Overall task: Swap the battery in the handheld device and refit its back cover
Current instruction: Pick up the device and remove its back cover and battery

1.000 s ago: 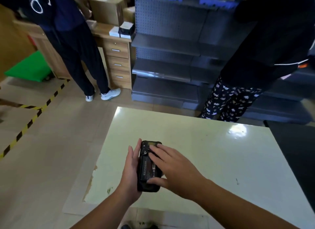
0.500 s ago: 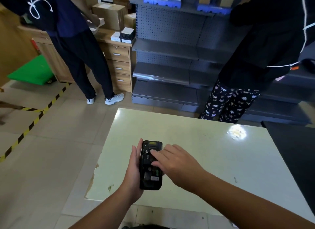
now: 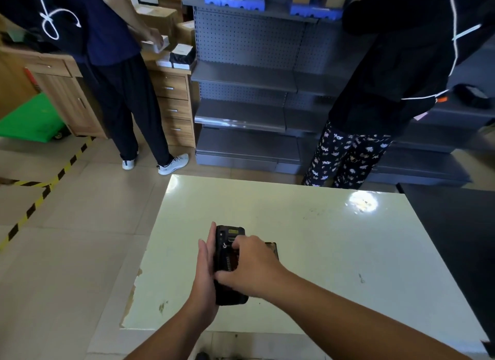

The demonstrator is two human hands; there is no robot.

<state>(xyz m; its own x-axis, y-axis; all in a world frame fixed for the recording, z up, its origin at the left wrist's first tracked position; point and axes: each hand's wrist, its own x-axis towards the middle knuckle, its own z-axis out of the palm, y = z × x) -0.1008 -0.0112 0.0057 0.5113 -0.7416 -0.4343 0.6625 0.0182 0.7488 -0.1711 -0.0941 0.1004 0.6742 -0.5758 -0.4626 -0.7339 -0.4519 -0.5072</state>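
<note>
The black handheld device (image 3: 230, 298) lies back-up on the pale green table (image 3: 334, 252), near its front left. My left hand (image 3: 205, 274) grips the device along its left edge. My right hand (image 3: 250, 266) arches over the middle of the device, with thumb and forefinger touching its body. The battery bay (image 3: 231, 260) looks open, with reddish inner parts showing. A dark flat battery (image 3: 272, 249) sticks out from under my right hand on the right side, mostly hidden by the knuckles. No separate back cover is in sight.
Two people stand beyond the table's far edge, one at the wooden drawers (image 3: 174, 107) on the left and one at the right by the grey metal shelving (image 3: 246, 78). A dark surface (image 3: 455, 225) adjoins the table's right side. Yellow-black tape (image 3: 40, 196) marks the floor at left.
The labelled battery that sat in the device a second ago has come out toward the right under my right hand, leaving the bay exposed. My left hand keeps its hold.
</note>
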